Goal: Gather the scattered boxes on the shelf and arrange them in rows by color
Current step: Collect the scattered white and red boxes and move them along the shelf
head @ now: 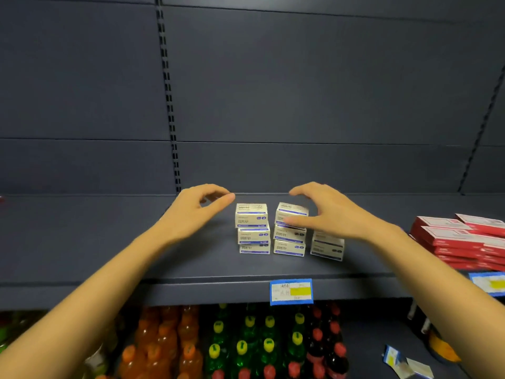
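**Loose hands flank the white boxes (252,228) on the shelf (95,242)**

The left hand (196,212) hovers just left of the boxes, its fingers loosely curved and grasping nothing. Next to it stands the left stack (253,236), three white, blue-striped boxes high. Just beside that stands the middle stack (289,242), also three high. The right hand (336,214) arches over this stack's top box with fingers released. Its thumb lies across the box's front, but actual contact cannot be told. A third pile (327,247) sits partly hidden behind that wrist. Red boxes (459,242) are stacked at the far right, well apart. Coloured bottles (246,337) fill the shelf below.
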Demonstrator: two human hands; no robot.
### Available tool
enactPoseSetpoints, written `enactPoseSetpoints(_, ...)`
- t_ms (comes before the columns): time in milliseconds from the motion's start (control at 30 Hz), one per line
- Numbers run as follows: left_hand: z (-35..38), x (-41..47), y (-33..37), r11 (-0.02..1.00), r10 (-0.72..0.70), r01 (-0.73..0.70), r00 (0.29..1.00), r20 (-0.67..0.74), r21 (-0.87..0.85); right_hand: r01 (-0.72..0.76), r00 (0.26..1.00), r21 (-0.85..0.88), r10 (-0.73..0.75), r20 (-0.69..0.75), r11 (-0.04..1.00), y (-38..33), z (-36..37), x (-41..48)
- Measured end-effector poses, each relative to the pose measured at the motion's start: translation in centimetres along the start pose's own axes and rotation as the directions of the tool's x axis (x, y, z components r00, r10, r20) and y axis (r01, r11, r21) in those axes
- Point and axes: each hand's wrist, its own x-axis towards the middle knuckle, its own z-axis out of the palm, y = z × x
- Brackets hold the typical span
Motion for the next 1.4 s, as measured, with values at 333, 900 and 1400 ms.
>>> enactPoseSetpoints(333, -4.9, -6.2, -0.8, 0.784, -0.094, 0.175, 0.982, -0.165, 0.595, 0.384, 0.922, -0.037, -0.386, -0.039, 0.922, -6.9, 1.5, 2.5)
enactPoseSetpoints(900, -20.1, -19.4, -6.8, 0.514, -0.327, 0.52, 0.854, -0.404, 0.682, 0.64, 0.763, 0.058, -0.643, 0.069, 0.766, -25.5, 11.9, 7.5)
enactPoseSetpoints(1400, -36.1, -26.6, -19.1, 0.453, -0.399, 0.544, 0.832, -0.385, 0.706, 0.546, 0.818, 0.122, -0.559, 0.137, 0.829, -45.3, 21.7, 15.8)
